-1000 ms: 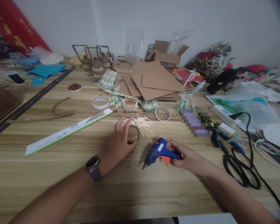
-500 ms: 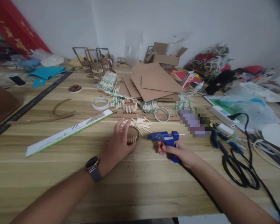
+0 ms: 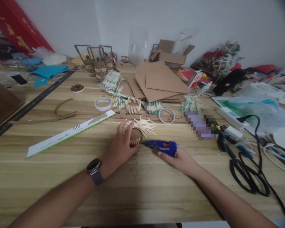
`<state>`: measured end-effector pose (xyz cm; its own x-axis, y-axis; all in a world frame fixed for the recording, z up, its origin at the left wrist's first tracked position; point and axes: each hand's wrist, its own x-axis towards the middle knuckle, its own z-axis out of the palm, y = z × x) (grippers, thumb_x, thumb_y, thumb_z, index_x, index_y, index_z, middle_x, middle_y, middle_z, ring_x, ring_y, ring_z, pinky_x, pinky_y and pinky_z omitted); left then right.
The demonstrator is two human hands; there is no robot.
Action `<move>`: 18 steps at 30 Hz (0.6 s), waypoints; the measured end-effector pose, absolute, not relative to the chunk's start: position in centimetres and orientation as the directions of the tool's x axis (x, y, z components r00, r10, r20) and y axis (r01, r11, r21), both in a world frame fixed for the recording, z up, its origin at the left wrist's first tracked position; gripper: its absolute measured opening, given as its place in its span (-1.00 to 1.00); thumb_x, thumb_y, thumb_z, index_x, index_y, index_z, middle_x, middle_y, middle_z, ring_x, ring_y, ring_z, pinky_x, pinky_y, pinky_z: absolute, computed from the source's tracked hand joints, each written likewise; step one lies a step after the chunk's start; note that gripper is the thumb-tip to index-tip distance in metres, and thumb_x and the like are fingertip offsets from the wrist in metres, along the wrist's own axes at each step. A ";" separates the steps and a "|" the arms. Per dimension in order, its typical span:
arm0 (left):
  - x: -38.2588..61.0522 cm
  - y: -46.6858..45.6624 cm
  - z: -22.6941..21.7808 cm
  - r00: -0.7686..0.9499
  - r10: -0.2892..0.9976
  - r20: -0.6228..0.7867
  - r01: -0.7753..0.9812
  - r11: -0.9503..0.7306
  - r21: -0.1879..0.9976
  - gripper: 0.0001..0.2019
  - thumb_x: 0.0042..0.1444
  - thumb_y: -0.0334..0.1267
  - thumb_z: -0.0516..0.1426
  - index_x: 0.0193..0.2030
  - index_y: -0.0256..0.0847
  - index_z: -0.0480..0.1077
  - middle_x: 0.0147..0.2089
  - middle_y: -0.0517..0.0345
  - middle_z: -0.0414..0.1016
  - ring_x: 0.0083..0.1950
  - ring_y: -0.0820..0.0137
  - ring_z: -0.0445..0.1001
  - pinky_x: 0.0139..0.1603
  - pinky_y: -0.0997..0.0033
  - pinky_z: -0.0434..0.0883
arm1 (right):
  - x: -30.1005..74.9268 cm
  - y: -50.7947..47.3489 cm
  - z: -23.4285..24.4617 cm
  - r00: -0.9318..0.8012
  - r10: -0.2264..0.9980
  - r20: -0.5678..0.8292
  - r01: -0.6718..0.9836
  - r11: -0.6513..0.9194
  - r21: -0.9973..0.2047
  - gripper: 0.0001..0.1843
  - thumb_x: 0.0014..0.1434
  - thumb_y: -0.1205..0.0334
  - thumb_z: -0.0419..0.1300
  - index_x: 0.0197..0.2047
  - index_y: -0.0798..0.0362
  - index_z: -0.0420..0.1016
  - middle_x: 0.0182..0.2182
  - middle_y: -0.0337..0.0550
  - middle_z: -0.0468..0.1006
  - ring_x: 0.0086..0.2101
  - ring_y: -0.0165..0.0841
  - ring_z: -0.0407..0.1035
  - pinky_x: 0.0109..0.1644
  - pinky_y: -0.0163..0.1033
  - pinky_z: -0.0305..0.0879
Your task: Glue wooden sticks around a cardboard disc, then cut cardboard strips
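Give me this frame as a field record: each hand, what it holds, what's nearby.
left hand: fingers wrapped round small round cardboard piece edged with short wooden sticks
right hand: grips blue hot glue gun
nozzle: points left at the cardboard piece's lower edge; contact cannot be told
nearby: loose pile of wooden sticks behind the piece; long white ruler with green edge to its left; black-handled scissors far right
surface: wooden table

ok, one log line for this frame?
left hand: grips cardboard ring | right hand: holds glue gun | nozzle: at ring | loose sticks: behind ring
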<state>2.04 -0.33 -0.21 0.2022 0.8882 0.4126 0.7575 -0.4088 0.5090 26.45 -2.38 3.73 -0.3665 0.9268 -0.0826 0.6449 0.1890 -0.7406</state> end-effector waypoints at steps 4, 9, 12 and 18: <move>2.0 -0.3 -0.2 0.204 0.886 0.417 0.759 -0.412 0.505 -0.11 0.00 -0.38 0.30 0.40 -0.06 -0.06 0.39 -0.21 -0.01 0.41 -0.07 0.15 0.32 -0.20 0.31 | 26.3 -2.3 3.6 -0.364 0.929 -0.068 0.637 0.195 -0.746 -0.58 0.19 -0.04 0.14 -0.07 0.03 0.66 -0.26 -0.13 0.71 -0.29 -0.17 0.58 -0.18 -0.16 0.51; 2.1 -0.3 -0.2 0.203 0.884 0.420 0.756 -0.415 0.506 -0.11 -0.02 -0.39 0.30 0.40 -0.09 -0.05 0.39 -0.22 -0.01 0.42 -0.06 0.15 0.33 -0.18 0.30 | 26.1 -2.2 3.3 -0.379 0.925 -0.037 0.606 0.218 -0.765 -0.58 0.19 -0.03 0.15 -0.06 0.03 0.66 -0.20 -0.10 0.72 -0.23 -0.15 0.59 -0.10 -0.13 0.52; 2.1 -0.3 -0.2 0.207 0.883 0.422 0.753 -0.419 0.507 -0.13 -0.01 -0.39 0.30 0.39 -0.09 -0.05 0.38 -0.23 0.00 0.41 -0.06 0.15 0.32 -0.19 0.31 | 25.9 -2.2 3.3 -0.382 0.924 -0.014 0.600 0.236 -0.764 -0.57 0.20 -0.02 0.14 -0.04 0.04 0.65 -0.17 -0.08 0.71 -0.20 -0.14 0.60 -0.05 -0.11 0.52; 2.1 -0.3 -0.1 0.212 0.886 0.413 0.755 -0.417 0.506 -0.13 0.01 -0.38 0.29 0.40 -0.09 -0.06 0.38 -0.23 -0.01 0.42 -0.07 0.14 0.31 -0.18 0.32 | 25.7 -2.2 3.2 -0.387 0.922 -0.003 0.600 0.250 -0.760 -0.59 0.20 0.01 0.14 -0.05 0.06 0.65 -0.17 -0.06 0.71 -0.20 -0.14 0.60 -0.06 -0.10 0.52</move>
